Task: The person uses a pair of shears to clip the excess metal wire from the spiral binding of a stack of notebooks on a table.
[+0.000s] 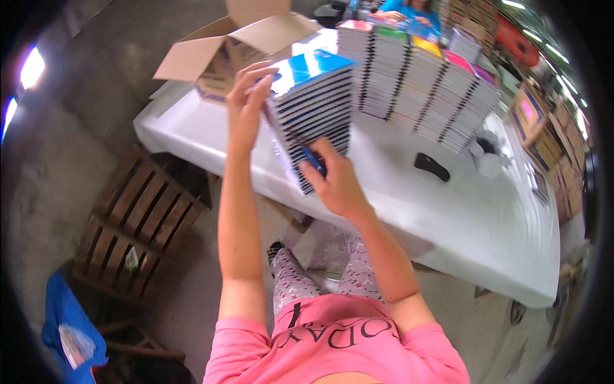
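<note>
A tall stack of spiral notebooks (320,96) with a glossy blue top cover stands at the near edge of the white-covered table. My left hand (245,105) grips its upper left corner, fingers bent over the top edge. Lower down, my right hand (338,179) is closed round a small dark blue pen-like tool (313,159), held against the black spiral bindings. Blur hides the tool's exact kind. Behind and to the right of this stack is a row of more notebook stacks (416,86) with green, yellow, pink and other covers.
An opened cardboard box (220,67) stands at the back left of the table (409,198). A black flat object (432,166) lies at the right, near crumpled white plastic (489,157). Another person (416,16) is across the table. A slatted wooden chair (137,217) stands at left.
</note>
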Action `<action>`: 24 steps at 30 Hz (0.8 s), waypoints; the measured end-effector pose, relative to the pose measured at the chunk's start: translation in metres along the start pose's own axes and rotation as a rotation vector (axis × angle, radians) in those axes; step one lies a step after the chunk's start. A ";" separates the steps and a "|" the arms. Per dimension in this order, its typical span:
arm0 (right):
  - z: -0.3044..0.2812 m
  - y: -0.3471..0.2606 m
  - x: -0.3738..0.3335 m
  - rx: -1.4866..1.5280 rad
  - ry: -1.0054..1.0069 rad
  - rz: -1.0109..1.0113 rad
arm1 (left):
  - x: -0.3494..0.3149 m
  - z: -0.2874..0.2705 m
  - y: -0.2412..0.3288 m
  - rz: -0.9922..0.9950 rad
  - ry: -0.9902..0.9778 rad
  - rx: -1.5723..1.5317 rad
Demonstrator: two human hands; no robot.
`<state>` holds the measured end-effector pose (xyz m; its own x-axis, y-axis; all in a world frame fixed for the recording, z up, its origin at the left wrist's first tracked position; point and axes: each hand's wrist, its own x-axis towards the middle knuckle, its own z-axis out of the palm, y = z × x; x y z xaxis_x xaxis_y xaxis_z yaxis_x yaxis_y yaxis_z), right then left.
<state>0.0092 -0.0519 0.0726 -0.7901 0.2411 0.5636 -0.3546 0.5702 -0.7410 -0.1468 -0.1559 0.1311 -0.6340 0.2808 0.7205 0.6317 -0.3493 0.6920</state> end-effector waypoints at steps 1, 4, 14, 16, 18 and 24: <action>-0.004 0.002 -0.002 0.073 -0.073 0.090 | 0.000 0.003 -0.007 -0.010 0.018 -0.037; -0.011 -0.007 0.002 0.734 -0.268 0.531 | -0.002 0.006 0.000 0.002 0.018 -0.041; 0.005 0.004 -0.002 -0.503 0.335 -0.264 | 0.000 0.008 -0.001 -0.029 0.012 -0.065; 0.005 0.004 0.001 -0.566 0.321 -0.282 | 0.000 0.008 -0.001 -0.030 0.009 -0.066; 0.007 0.006 0.003 -0.547 0.280 -0.229 | -0.001 0.007 0.000 -0.034 0.011 -0.053; 0.003 0.001 0.000 -0.497 0.134 -0.094 | 0.001 0.007 -0.003 -0.003 0.012 -0.085</action>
<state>0.0069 -0.0535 0.0706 -0.6838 0.2511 0.6851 -0.1149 0.8901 -0.4410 -0.1460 -0.1481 0.1300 -0.6415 0.2715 0.7174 0.5899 -0.4232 0.6877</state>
